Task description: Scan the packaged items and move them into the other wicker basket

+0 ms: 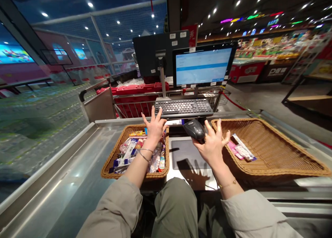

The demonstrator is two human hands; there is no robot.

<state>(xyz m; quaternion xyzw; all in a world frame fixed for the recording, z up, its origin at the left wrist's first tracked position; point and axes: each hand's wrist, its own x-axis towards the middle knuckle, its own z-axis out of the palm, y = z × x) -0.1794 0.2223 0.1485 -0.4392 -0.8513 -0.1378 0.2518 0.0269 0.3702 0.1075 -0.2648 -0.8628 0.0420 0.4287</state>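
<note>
My left hand (155, 129) is over the back right corner of the left basket. Its thumb and forefinger pinch the end of a narrow white and blue packet (174, 122), while the other fingers spread upward. My right hand (212, 146) has a black barcode scanner (194, 130) at its thumb side, gripped between thumb and forefinger with three fingers stretched out. The scanner's head points left toward the packet. Its handle is partly hidden by the hand. Many small wrapped goods (132, 150) fill the left wicker basket (104, 170). A few packets (241, 150) lie in the right wicker basket (280, 144).
Between the baskets is a grey scale plate (178, 153) set in the metal counter (85, 155). Behind it stand a keyboard (185, 107) and a lit monitor (203, 67). A second screen's back (147, 55) and a shopping cart (135, 106) are beyond.
</note>
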